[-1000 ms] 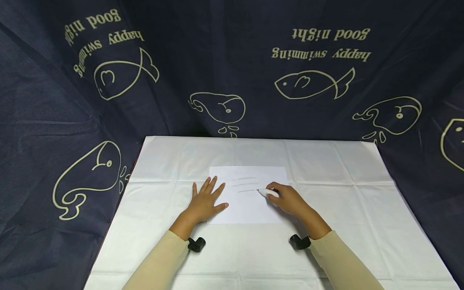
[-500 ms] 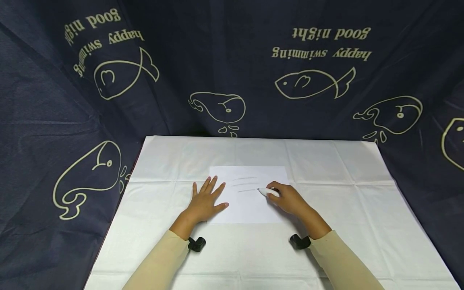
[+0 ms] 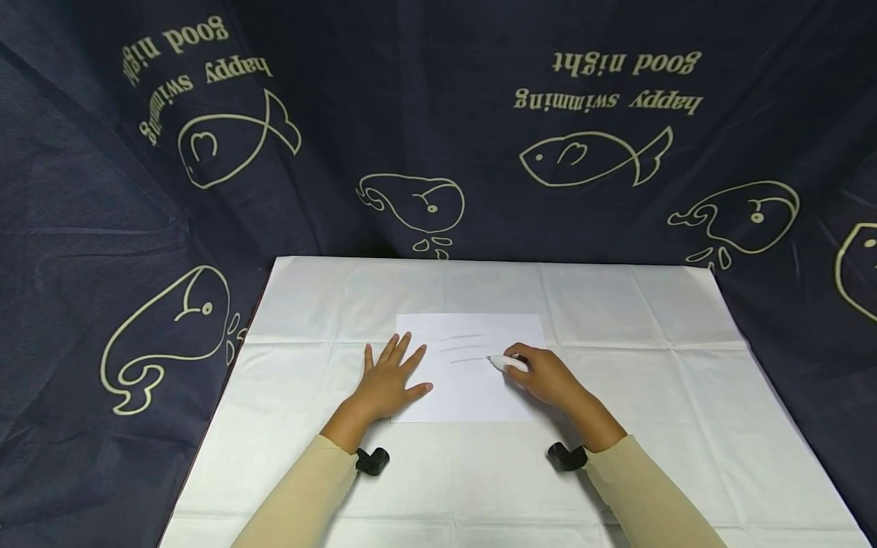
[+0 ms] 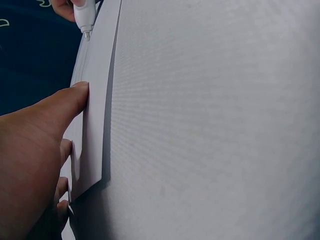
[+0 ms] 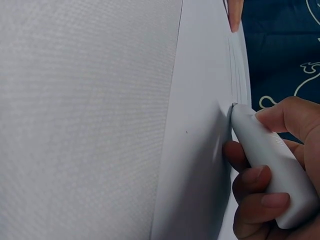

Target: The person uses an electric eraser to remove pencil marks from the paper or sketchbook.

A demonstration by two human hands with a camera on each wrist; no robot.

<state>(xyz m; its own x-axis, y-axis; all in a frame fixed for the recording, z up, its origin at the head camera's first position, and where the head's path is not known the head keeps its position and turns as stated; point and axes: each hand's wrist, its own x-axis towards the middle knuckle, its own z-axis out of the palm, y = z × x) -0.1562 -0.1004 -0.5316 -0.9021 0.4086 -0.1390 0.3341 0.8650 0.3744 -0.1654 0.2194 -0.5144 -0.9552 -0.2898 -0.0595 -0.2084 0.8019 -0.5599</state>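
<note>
A white pen-like tool (image 3: 508, 364) lies over the right half of a white paper sheet (image 3: 473, 399), its tip (image 4: 87, 36) just beside the right end of the lowest of three faint grey lines (image 3: 466, 360), though I cannot tell whether tip and paper touch. Its long axis runs from my right hand (image 3: 548, 377) leftward and slightly toward the far edge of the white-covered desk (image 3: 473, 487), at a shallow angle to the lines, which lie on the tip's left; any stroke, I judge, turns on that relation. My right hand is the nearer one, in full contact: fingers and thumb curl round the barrel, parted only by the tool's thickness, its thick end running back toward the palm. My left hand (image 3: 384, 387) grips nothing, its straight fingers spread wide across the sheet's left edge, thumb and forefinger on the paper, little finger beyond it, the lines between that hand and the tip. The sheet lies roughly midway between the desk's left and right edges, its long sides running along the far edge and well apart from it. Black wrist-worn pieces (image 3: 372, 462) show at my beige sleeves (image 3: 294, 502), and past the desk's far edge spreads a navy cloth (image 3: 438, 68) printed with pale fish and upside-down lettering
</note>
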